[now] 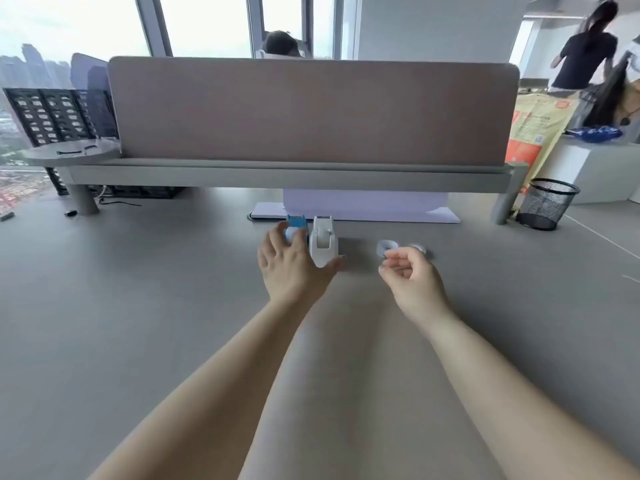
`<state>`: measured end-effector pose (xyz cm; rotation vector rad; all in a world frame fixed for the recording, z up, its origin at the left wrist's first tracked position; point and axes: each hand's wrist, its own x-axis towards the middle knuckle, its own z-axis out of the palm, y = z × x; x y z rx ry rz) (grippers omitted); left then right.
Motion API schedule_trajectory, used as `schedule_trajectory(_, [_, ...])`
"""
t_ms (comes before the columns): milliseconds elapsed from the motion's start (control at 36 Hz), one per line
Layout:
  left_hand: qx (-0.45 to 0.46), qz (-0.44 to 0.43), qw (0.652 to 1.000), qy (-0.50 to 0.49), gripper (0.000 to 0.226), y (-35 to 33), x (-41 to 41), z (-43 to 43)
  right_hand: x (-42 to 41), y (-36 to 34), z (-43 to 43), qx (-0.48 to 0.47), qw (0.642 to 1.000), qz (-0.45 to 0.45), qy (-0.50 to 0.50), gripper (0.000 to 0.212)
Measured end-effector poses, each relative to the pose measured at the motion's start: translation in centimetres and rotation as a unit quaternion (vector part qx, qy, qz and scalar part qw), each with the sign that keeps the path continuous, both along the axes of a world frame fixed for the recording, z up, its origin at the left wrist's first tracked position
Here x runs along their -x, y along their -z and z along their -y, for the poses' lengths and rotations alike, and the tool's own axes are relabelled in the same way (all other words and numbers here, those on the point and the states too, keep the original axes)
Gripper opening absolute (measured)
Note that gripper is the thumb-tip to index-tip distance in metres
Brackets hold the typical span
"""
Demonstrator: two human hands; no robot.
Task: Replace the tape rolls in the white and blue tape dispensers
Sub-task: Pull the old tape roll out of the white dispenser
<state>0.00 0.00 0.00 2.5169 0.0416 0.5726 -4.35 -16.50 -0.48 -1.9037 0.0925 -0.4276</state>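
While left hand (291,261) spreads open over blue dispenser (296,222), right hand (408,271) curls, contents unclear; tape rolls (388,247) at 12 o'clock look light, slick — pinch rims.

From my feed I see a wide grey desk (104,306) filling the lower view. At twelve o'clock a taupe fabric divider (311,112) stands on a raised grey shelf (287,174) with round legs. Behind it, tall windows (204,26) let in flat, overcast daylight, with city towers at ten o'clock. A black crate (52,116) sits at ten o'clock, and a black mesh bin (547,204) at two o'clock beside a yellow-orange sack (536,129). A white pillar (440,26) rises at one o'clock.
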Motion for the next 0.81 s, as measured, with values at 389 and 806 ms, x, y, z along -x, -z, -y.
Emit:
schedule_trajectory(389, [-0.045,0.057,0.997,-0.040,0.065,2.0,-3.6,1.4,-1.9,0.9,0.4,-0.026,0.999,0.033,0.018,0.015])
schedule_trajectory(806, [-0.009,0.067,0.997,-0.033,0.055,2.2,-2.9,1.4,-2.1,2.0,0.7,-0.030,0.999,0.025,0.014,0.018])
